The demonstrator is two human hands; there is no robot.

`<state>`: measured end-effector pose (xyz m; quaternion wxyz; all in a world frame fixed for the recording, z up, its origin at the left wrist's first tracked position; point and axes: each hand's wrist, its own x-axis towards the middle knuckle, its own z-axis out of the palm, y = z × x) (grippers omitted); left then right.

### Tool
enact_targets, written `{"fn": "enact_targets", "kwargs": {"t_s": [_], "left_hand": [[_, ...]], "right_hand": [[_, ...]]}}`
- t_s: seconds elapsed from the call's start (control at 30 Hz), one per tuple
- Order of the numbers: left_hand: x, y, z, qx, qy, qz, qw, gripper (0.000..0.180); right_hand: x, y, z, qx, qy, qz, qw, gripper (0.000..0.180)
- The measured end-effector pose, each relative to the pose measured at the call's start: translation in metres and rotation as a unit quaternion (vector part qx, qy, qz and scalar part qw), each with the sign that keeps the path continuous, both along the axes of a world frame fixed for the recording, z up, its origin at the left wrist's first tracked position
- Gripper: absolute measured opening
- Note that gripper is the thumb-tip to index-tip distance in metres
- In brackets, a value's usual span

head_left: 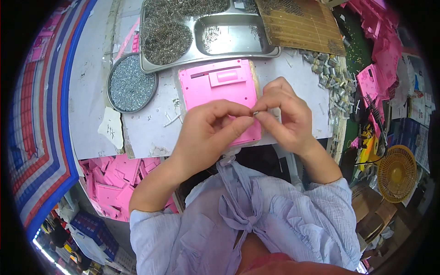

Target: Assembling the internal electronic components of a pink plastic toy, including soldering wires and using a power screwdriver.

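Both hands meet just above the near edge of a pink plastic casing [220, 91] that lies flat on the pale work surface [151, 128]. The left hand [206, 130] and the right hand [286, 112] pinch a tiny metal part [255, 111] between thumb and forefinger tips; the other fingers of each hand curl loosely and hold nothing. Which hand bears the part's weight is hard to tell, since the fingertips [243, 120] crowd it closely.

The part is very small, so the step seems to be one of orienting or seating it. It would go best with a light pinch at the very tips, the wrists steadied against the table edge, and the part kept low over the casing so a slip lands it on pink plastic and not on the floor. Turning it slowly between the pads, rather than regripping, should keep it from springing away.

To the far left sits a round dish of small screws [132, 83], and beyond the casing a steel compartment tray [208, 32] heaped with springs or similar bits. A loose pile of metal clips [337, 80] lies to the right, and spare pink shells [114, 181] fill a bin at near left
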<state>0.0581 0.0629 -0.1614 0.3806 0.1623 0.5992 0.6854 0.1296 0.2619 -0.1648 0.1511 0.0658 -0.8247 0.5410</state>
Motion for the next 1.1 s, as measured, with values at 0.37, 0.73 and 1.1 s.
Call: {"fn": "enact_targets", "kwargs": {"t_s": [0.37,0.73,1.1], "left_hand": [[0.014,-0.016,-0.006,0.112,-0.184,-0.009,0.976,0.008],[0.006,-0.01,-0.021,-0.115,0.501,0.034,0.857,0.016],[0.009,-0.025,-0.022,-0.113,0.519,0.041,0.847,0.019]], "right_hand": [[0.016,-0.018,-0.006,-0.063,0.051,0.026,0.996,0.026],[-0.017,0.019,-0.005,0.31,0.052,0.011,0.949,0.025],[0.011,0.01,-0.006,0.256,0.044,0.068,0.963,0.03]]}}
